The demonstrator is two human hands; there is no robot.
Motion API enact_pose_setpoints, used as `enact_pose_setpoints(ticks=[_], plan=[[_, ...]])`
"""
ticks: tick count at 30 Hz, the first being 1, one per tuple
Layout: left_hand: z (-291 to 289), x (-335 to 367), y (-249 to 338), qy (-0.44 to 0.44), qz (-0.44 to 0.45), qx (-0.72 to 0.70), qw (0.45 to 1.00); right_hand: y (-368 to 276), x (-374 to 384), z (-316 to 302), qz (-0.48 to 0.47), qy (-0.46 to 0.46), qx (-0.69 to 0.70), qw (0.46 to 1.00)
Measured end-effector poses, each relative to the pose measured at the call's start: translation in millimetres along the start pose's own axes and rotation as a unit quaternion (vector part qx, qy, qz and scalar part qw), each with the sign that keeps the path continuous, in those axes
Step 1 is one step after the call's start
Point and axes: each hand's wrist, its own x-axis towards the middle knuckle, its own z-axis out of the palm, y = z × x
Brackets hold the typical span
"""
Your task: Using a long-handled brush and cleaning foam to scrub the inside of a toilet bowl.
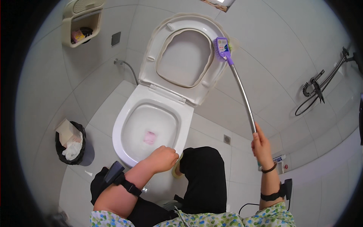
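Observation:
My right hand (261, 145) is wrapped around the silver handle of a long scrub brush (242, 90). Its purple head (223, 46) is at the right edge of the raised toilet seat (151, 72), bristles towards the seat. Below the seat is the open white toilet bowl (132, 121), with a pinkish patch (150, 138) at its bottom. My left hand (163, 159) is closed in a fist by the front right rim of the bowl, beside my knee. Nothing sticks out of that fist.
On the left stands a black-lined bin (89, 151) holding a carton and white tissue. A beige paper holder (68, 22) hangs on the wall above. A shower hose and handset (317, 89) are at the right. A floor drain (227, 139) lies right of the toilet.

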Motion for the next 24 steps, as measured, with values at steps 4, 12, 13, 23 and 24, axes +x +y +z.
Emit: enact_pose_setpoints(ticks=[4,12,13,23,24], plan=[[1,0,3,0.002,0.001,-0.012,1.000,49,-9,42,-0.093,0.069,-0.081,0.990],[7,-4,-5,0.000,-0.003,-0.005,1.000,112,-42,103,-0.059,0.041,-0.103,0.992],[7,-3,-4,-0.002,-0.002,0.000,1.000,121,-48,104,-0.053,0.031,-0.108,0.992],[17,-1,-6,-0.019,0.000,-0.008,1.000,117,-71,90,-0.037,-0.001,-0.096,0.995],[16,1,-5,-0.023,0.002,-0.001,1.000,119,-70,89,-0.035,-0.002,-0.099,0.995]])
